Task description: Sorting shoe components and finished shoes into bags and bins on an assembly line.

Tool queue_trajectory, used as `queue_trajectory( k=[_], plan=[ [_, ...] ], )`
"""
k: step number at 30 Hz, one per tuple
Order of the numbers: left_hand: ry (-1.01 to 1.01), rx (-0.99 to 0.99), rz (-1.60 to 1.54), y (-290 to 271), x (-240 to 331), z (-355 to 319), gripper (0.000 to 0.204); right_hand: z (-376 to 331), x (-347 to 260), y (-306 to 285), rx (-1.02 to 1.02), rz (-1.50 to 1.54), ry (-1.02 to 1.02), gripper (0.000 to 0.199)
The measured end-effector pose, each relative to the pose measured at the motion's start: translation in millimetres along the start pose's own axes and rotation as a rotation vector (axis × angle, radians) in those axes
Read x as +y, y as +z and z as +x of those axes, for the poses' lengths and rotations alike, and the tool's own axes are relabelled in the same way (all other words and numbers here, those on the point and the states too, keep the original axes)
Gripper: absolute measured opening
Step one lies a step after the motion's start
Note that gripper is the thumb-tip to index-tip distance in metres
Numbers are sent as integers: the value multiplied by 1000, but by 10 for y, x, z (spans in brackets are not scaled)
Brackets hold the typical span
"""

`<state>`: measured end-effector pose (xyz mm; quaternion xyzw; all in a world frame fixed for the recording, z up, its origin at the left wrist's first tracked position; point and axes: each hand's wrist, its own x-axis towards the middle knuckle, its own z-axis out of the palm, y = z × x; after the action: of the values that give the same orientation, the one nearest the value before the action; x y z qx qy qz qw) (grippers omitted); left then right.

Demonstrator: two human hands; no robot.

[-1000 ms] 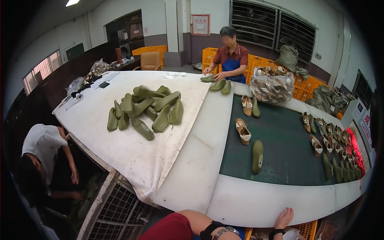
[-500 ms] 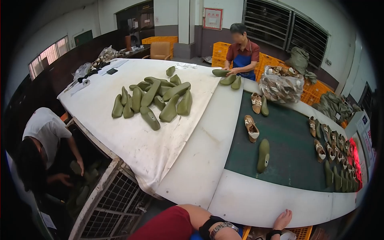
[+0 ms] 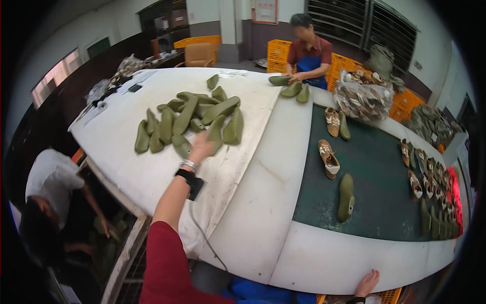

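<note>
My left hand [image 3: 201, 148] reaches onto the white cloth-covered table [image 3: 187, 177], at the near edge of a pile of green shoe lasts. It overlaps a green shoe last [image 3: 215, 133] and lies beside another shoe last [image 3: 183, 146] with a hole in its end. Its fingers are blurred, so a grip cannot be made out. At the near right, my right hand [image 3: 368, 282] rests on the white table edge, fingers stretched out, with nothing in it. A lone green last [image 3: 346, 197] lies on the dark green belt [image 3: 374, 177], nearest that hand.
Brown sneakers [image 3: 329, 158] and lasts line the belt toward a red-lit machine opening [image 3: 454, 197]. Across the table a co-worker [image 3: 310, 55] handles a last beside a clear bag of sneakers [image 3: 362, 96]. Another person [image 3: 53, 187] bends into a mesh-sided bin [image 3: 124, 253] at left.
My left arm has swung from the near edge out to the pile of lasts. My right hand stays on the table edge. The sneakers and lasts on the belt show slightly shifted in view.
</note>
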<state>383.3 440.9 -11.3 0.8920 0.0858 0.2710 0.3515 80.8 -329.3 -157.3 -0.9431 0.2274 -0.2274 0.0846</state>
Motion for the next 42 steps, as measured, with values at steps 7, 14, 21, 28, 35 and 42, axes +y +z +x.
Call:
queue_trajectory(
  k=[7, 14, 21, 28, 35, 42],
  plan=[
    [-345, 40, 225, -128, -1786, 196, 43, -51, -465, -277, 17, 38, 40, 28],
    [-253, -186, 106, -329, -1540, -157, 31, -111, -568, -273, 117, 52, 22, 30],
    [-310, -543, -276, -164, 101, -1702, 44, -109, -544, -175, 210, 81, 28, 21],
    [-20, -694, -248, 596, 1697, -2996, 41, -200, -474, -184, 283, 153, 32, 20],
    [47, -774, -288, 969, 2123, -3250, 41, -1052, 239, -802, 230, 472, 268, 21],
    [52, -758, -293, 959, 2115, -3254, 39, -2616, 1508, -629, -237, 95, 1170, 34]
  ],
)
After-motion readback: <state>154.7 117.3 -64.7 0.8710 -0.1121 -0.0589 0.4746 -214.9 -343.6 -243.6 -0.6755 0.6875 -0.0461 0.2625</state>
